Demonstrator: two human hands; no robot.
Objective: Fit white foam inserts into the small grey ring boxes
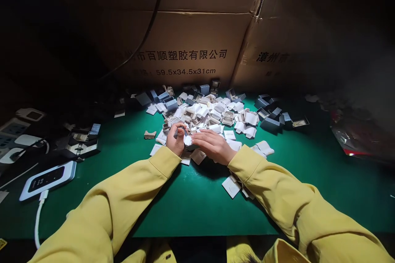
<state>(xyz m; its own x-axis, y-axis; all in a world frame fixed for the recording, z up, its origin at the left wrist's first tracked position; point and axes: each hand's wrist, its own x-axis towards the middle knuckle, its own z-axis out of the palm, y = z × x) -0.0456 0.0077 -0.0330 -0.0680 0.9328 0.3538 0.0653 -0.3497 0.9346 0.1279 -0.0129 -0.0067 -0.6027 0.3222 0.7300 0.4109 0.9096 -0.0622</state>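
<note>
My left hand [175,140] is closed around a small dark box whose white inside [187,140] faces up. From the right, my right hand [214,144] reaches over the same box, fingers together and tips at its white part; its thumb is hidden. Just beyond both hands lies a heap of white and beige padded inserts [202,111]. Some loose inserts are also scattered beside my right wrist, among them a square white one [231,186].
Dark small boxes [270,119] lie right of the heap, and open ones [82,143] lie left. A white device with a cable [49,180] rests on the green table [185,213]. Large cardboard cartons [191,32] stand behind. At far right is a plastic bag [354,135].
</note>
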